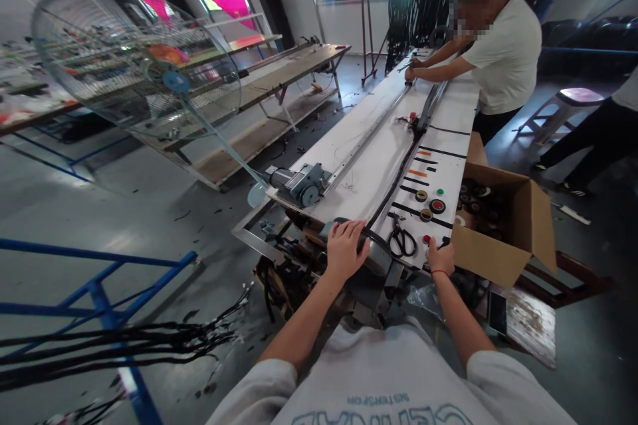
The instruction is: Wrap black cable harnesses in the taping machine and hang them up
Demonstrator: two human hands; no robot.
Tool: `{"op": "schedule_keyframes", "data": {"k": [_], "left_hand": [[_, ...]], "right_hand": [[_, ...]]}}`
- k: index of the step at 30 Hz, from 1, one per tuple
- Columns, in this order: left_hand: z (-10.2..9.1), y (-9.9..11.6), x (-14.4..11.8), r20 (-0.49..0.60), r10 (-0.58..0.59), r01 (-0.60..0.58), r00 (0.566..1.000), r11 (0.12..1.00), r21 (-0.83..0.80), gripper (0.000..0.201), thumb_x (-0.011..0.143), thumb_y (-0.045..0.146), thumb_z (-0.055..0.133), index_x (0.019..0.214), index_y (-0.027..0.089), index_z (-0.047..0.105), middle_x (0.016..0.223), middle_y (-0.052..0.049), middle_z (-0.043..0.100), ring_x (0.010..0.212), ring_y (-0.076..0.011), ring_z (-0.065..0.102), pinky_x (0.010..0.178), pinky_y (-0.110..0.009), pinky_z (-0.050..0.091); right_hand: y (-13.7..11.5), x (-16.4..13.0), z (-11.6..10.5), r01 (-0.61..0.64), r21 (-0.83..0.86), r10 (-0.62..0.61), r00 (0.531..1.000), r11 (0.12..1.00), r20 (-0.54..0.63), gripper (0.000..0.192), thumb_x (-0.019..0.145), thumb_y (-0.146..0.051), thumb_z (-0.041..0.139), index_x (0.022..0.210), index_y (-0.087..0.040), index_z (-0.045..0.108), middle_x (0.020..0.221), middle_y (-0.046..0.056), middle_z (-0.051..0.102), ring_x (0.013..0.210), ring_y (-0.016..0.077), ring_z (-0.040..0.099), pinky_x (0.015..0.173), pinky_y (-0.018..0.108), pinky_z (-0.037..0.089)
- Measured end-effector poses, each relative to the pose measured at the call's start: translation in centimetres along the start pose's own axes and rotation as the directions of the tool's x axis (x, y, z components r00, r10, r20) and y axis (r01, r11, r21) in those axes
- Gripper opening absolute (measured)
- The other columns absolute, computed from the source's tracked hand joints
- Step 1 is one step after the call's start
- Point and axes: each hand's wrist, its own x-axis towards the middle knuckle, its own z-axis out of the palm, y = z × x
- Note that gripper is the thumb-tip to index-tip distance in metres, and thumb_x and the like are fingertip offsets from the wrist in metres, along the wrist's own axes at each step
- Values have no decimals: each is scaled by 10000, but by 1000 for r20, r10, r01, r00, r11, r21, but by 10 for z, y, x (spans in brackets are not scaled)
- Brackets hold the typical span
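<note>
The left hand (345, 249) lies flat, fingers spread, pressing the black strap (371, 237) at the near end of the long table (369, 159); keep it flat and in line. The right hand (440, 257) rests by the red button (426, 238), fingers apparently curled, holding nothing. Scissors (401, 239) lie between them; a cardboard box (503, 226) crowds the right.

Black strap (371, 237): thin, flat, dark, curving at the near end of the white counter (369, 166), then running straight away toward 1 o'clock along the middle rail. Left hand (345, 247) lies flat on its curved near end, fingers spread. Red button (426, 238): small, round, set in the counter at 3 o'clock of the strap; right hand (441, 257) fingertips touching just beside it.
</note>
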Motion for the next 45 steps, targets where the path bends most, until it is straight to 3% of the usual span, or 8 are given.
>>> {"op": "schedule_keyframes", "data": {"k": [6, 10, 13, 16, 23, 27, 31, 45], "left_hand": [[2, 0, 0, -4, -11, 10, 1000, 1000, -22, 325, 923, 292, 534, 1217, 230, 659, 1212, -78, 706, 1167, -256, 597, 1114, -484, 326], [12, -6, -2, -34, -29, 26, 999, 996, -82, 627, 919, 336, 546, 1500, 173, 376, 1261, -129, 669, 1200, -281, 576, 1125, -494, 336], [24, -22, -18, -128, -61, 37, 990, 982, -183, 776, 941, 428, 527, 1564, 143, 163, 1505, -208, 438, 1411, -321, 392, 1159, -522, 311], [31, -46, -56, -197, -291, 222, 936, 924, -311, 879, 949, 485, 512, 1562, 126, -6, 1614, -259, 155, 1503, -332, 226, 1178, -542, 301], [25, -58, -149, 152, -374, 403, 915, 844, -353, 452, 926, 395, 563, 1328, 198, 497, 1435, -153, 487, 1420, -292, 403, 1124, -500, 416], [49, -42, -174, 189, -674, 679, 714, 599, -425, 487, 878, 362, 598, 1307, 157, 490, 1283, -155, 606, 1092, -229, 659, 916, -384, 551], [70, -44, -185, 426, -693, 812, 582, 527, -252, 170, 915, 294, 511, 971, 181, 626, 791, -31, 707, 770, -184, 693, 774, -294, 527], [75, -54, -175, 420, -685, 791, 595, 593, -154, 274, 958, 298, 463, 770, 182, 625, 590, 11, 639, 577, -134, 642, 620, -217, 440]], "right_hand": [[-2, -2, -2, 25, -7, -25, 1000, 1000, -7, 709, 924, -551, 479, 1411, -37, 443, 1369, 285, 523, 1253, 399, 528, 985, 497, 443], [-2, -1, -1, 32, -18, -33, 999, 999, -23, 707, 917, -543, 497, 1413, -42, 445, 1365, 283, 528, 1257, 400, 530, 991, 507, 448], [-2, 1, 1, 20, -23, -21, 999, 1000, -29, 686, 909, -545, 515, 1388, -55, 473, 1365, 273, 532, 1236, 399, 548, 989, 507, 453], [0, 3, 3, 2, -39, -4, 1000, 999, -30, 681, 908, -552, 514, 1386, -68, 470, 1382, 264, 525, 1236, 396, 543, 1002, 502, 444], [3, 8, 7, 22, -17, -23, 998, 1000, -50, 670, 911, -547, 514, 1368, -59, 473, 1365, 277, 529, 1238, 394, 536, 1025, 507, 428], [3, 6, 5, 12, -15, -13, 999, 1000, -38, 680, 903, -547, 519, 1372, -56, 479, 1373, 269, 528, 1247, 403, 528, 1020, 516, 430], [0, 4, 1, 15, -19, -15, 1000, 1000, -4, 703, 905, -566, 495, 1382, -50, 478, 1378, 268, 526, 1230, 401, 540, 1010, 510, 439], [-1, 2, 2, 2, -32, -2, 1000, 999, -4, 709, 911, -594, 460, 1406, -87, 449, 1393, 261, 514, 1231, 388, 550, 961, 470, 454]]}}
